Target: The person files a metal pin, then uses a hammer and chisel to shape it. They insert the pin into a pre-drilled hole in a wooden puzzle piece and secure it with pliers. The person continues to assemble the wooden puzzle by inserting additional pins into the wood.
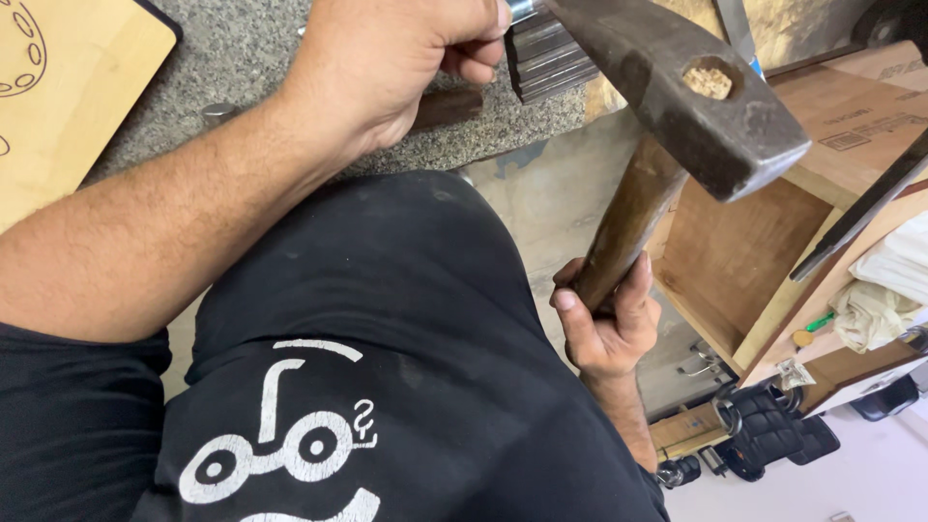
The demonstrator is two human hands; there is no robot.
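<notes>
A view from a head-worn camera looks down over a person in a black shirt (387, 367) with a white printed design near the bottom of the picture.

The right hand (609, 324), low and to the right of centre, is closed in a fist around the lower end of a hammer's wooden handle (628, 217). The thumb lies along the near side of the wood and the fingers wrap round the far side. From that fist the handle rises up and to the right to the hammer head (686, 87), a dark, worn block of steel with a pale wooden wedge showing in its eye. The head is well above the gripping hand, near the top of the picture, so the hand holds the handle far from the head.

The left hand (396, 58) is at the top centre, its forearm crossing in from the left edge. Its fingers are curled shut over something; what it grips is mostly hidden by the hand. Just beside its fingertips, a stack of grey metal plates (546, 53) shows, lying under the near end of the hammer head. The hand rests over a speckled grey stone surface (242, 58).

A pale wooden board (68, 106) lies at the top left. At right are wooden shelves (744, 251) holding white cloth (884, 290).
</notes>
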